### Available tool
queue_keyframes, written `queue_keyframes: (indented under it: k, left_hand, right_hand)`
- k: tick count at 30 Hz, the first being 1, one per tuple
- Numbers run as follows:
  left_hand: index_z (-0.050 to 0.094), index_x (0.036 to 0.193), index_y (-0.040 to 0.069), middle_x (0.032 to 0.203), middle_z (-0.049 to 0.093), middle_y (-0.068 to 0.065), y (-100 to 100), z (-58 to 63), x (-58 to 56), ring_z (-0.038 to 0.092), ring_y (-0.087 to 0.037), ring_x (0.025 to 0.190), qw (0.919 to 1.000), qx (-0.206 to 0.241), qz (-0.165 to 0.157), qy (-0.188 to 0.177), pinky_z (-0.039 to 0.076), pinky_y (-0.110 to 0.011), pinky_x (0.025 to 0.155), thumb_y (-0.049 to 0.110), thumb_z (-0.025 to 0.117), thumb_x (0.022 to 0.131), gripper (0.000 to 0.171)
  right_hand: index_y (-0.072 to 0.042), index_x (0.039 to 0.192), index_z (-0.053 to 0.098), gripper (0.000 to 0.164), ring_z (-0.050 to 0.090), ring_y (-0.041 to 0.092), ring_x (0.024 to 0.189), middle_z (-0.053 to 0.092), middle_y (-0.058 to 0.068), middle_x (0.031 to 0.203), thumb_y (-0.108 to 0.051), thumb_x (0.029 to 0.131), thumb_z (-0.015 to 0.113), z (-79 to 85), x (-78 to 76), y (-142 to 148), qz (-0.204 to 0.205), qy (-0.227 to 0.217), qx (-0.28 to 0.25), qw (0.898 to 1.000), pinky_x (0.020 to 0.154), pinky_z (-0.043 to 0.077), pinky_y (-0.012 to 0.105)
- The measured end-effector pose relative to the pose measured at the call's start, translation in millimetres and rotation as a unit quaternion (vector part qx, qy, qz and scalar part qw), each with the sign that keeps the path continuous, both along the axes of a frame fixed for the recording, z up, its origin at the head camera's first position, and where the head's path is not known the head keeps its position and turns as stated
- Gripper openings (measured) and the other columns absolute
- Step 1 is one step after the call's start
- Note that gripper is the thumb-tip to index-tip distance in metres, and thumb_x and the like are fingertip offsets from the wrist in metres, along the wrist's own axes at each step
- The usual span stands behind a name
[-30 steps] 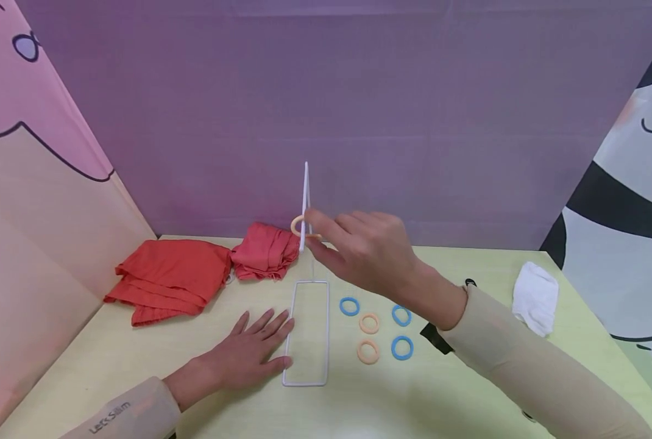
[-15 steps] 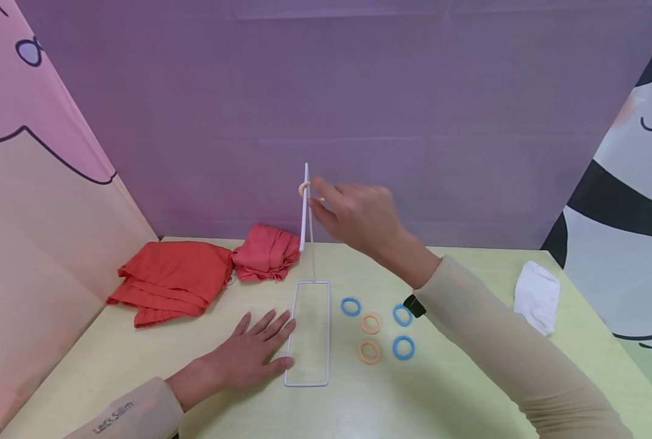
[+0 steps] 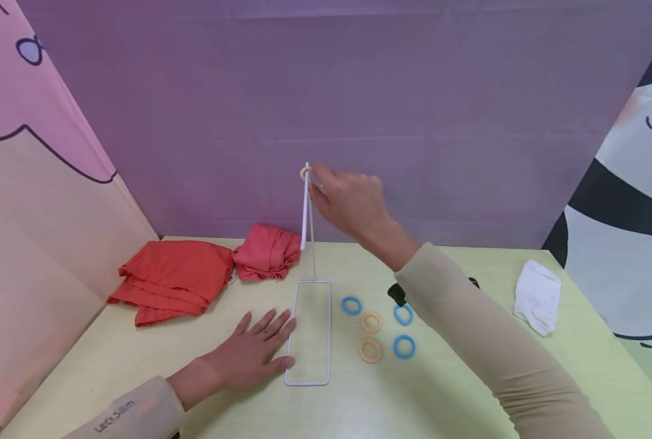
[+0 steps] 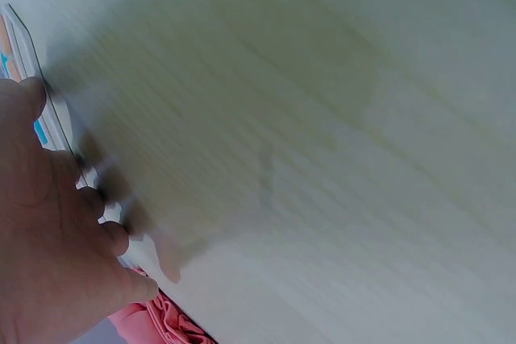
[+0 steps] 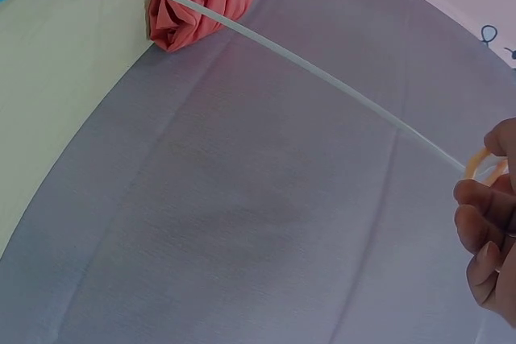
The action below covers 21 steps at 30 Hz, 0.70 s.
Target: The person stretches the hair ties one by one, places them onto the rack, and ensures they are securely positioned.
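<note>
A white wire stand has a rectangular base (image 3: 307, 332) flat on the yellow-green table (image 3: 139, 366) and a thin upright rod (image 3: 306, 207). My right hand (image 3: 348, 198) pinches an orange ring (image 3: 304, 173) at the rod's top end; in the right wrist view the orange ring (image 5: 484, 165) sits at the rod's tip (image 5: 322, 74) between my fingers. My left hand (image 3: 251, 353) lies flat on the table, its fingertips against the base's left side; the left wrist view shows my left hand (image 4: 48, 239) by the wire.
Three blue rings (image 3: 351, 305) (image 3: 403, 314) (image 3: 404, 346) and two orange rings (image 3: 371, 322) (image 3: 370, 350) lie right of the base. Red cloths (image 3: 169, 277) (image 3: 267, 251) lie at the back left, a white cloth (image 3: 535, 297) at the right. Purple backdrop (image 3: 326, 122) behind.
My right hand has risen along the rod with the orange ring, from near the rod's foot up to its top end. The left hand has stayed put.
</note>
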<state>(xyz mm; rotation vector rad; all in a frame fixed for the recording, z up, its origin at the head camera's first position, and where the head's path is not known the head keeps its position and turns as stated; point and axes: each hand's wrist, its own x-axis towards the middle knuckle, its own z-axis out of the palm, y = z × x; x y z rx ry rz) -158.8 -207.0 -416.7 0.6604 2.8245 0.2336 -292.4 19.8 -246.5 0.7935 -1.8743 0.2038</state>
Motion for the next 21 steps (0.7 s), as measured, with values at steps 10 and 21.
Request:
queue_keyframes:
  k: [10,21]
  left_hand:
    - [0.02,0.161,0.023,0.17,0.016,0.0,2,-0.9,-0.9,0.01,-0.032,0.157,1.0,0.001,-0.003,0.001,0.005,-0.066,0.122,0.065,0.041,0.099,0.078]
    - [0.021,0.161,0.021,0.17,0.017,-0.002,1,3.5,0.3,0.011,-0.033,0.157,1.0,-0.003,-0.007,0.005,0.004,-0.066,0.122,0.064,0.041,0.099,0.078]
  right_hand:
    - [-0.019,0.116,0.068,0.027,0.057,0.019,0.051,0.062,0.0,0.063,-0.034,0.095,0.063,6.9,14.2,11,-0.033,-0.046,0.015,0.998,0.039,0.034,0.031]
    - [-0.029,0.141,0.058,0.053,0.058,0.016,0.06,0.063,-0.004,0.07,-0.053,0.094,0.062,5.1,63.8,69,-0.032,-0.261,0.033,0.964,0.044,0.04,0.037]
